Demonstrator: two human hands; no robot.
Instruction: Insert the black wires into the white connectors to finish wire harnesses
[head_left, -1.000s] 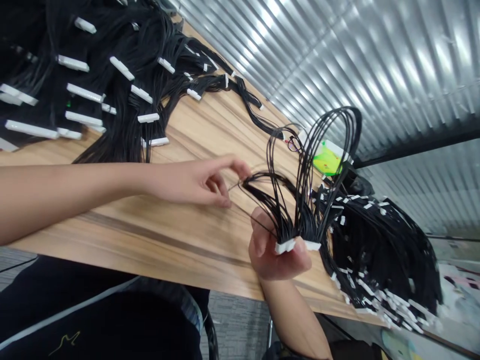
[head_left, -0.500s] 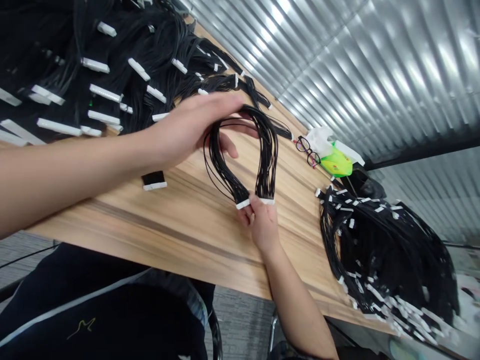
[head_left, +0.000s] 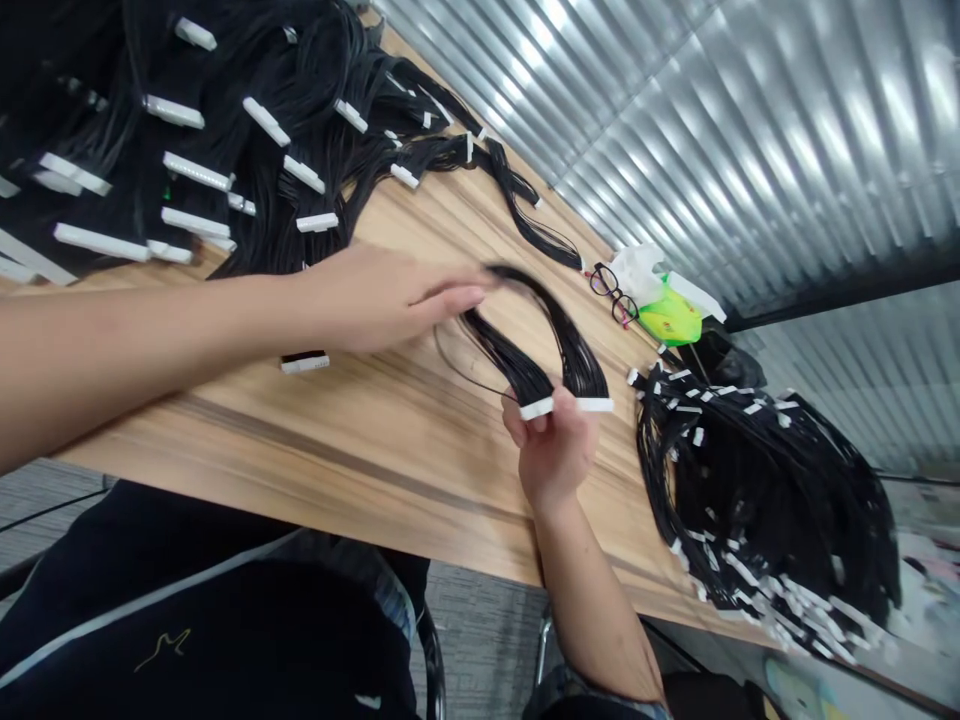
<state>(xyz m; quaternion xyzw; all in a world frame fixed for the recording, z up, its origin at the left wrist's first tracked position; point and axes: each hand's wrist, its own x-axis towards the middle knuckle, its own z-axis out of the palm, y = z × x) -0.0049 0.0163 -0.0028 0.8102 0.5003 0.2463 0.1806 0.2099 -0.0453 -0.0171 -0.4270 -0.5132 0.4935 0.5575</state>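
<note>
A black wire harness (head_left: 581, 350) is bent into a loop above the table, with a white connector on each end. Both connectors sit side by side in my right hand (head_left: 559, 460), closed on them with the thumb on top. My left hand (head_left: 375, 295) is at the far bend of the loop, where the wires pass behind its thumb; its fingertips are smeared by motion. One thin wire bows out to the left of the bundle. Under my left forearm, another harness end with a white connector (head_left: 305, 363) lies on the table.
A large heap of black harnesses (head_left: 247, 60) covers the table's left side. Another coiled pile (head_left: 780, 490) lies at the right. Glasses (head_left: 613, 294) and a green packet (head_left: 670, 323) lie near the corrugated metal wall (head_left: 675, 140). The wooden table's (head_left: 337, 475) front edge is close to my lap.
My right hand has moved right with the two connectors. My left hand has shifted lower, its fingers drawn toward the loop's left side, and the loop now leans and looks flatter.
</note>
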